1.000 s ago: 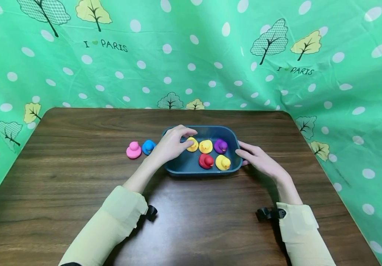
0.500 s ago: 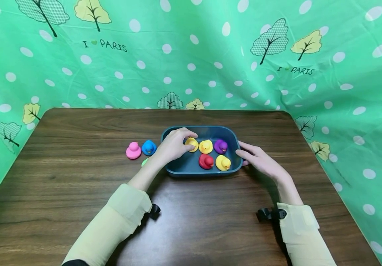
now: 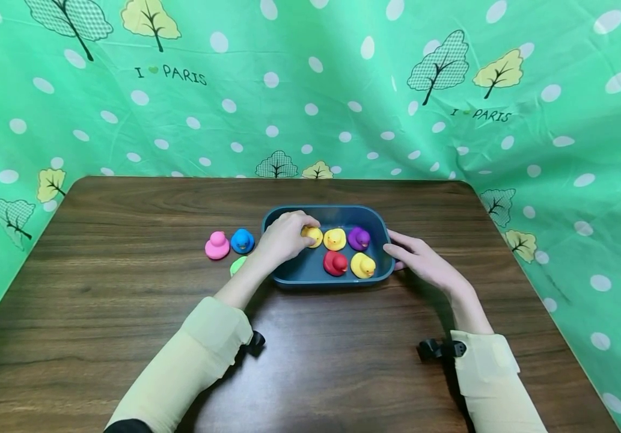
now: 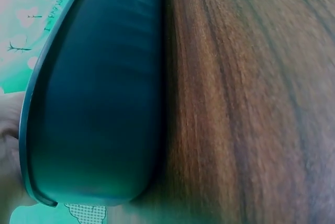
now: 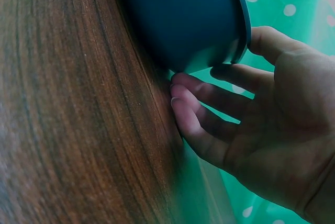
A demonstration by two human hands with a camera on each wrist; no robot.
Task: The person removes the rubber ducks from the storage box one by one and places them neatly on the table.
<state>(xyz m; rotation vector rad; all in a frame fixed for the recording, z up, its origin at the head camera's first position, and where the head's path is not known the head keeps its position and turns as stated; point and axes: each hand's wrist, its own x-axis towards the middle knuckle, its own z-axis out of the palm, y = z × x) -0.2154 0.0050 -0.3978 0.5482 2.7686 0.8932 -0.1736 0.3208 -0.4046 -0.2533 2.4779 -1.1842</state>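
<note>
In the head view, my left hand (image 3: 284,239) reaches over the left end of a dark blue plastic tray (image 3: 321,278). Its thumb and fingers pinch a yellow rubber duck (image 3: 314,236) inside. The tray also holds two more yellow ducks, one beside it (image 3: 334,239) and one near the front (image 3: 363,265), plus a purple duck (image 3: 358,238) and a red duck (image 3: 335,263). My right hand (image 3: 421,260) holds the tray's right end, thumb over the rim. The right wrist view shows its fingers (image 5: 209,93) along the outer wall. From the left wrist, the tray wall (image 4: 99,88) hides the ducks.
Left of the tray, a pink duck (image 3: 217,246) and a blue duck (image 3: 242,240) sit on the dark wooden table (image 3: 126,288). A green duck (image 3: 237,265) is partly hidden behind my left forearm. A green dotted curtain (image 3: 310,90) hangs behind the table.
My left hand's thumb and fingers have closed on the yellow duck, and the left forearm has shifted slightly right, uncovering part of the green duck. The right hand has stayed put.
</note>
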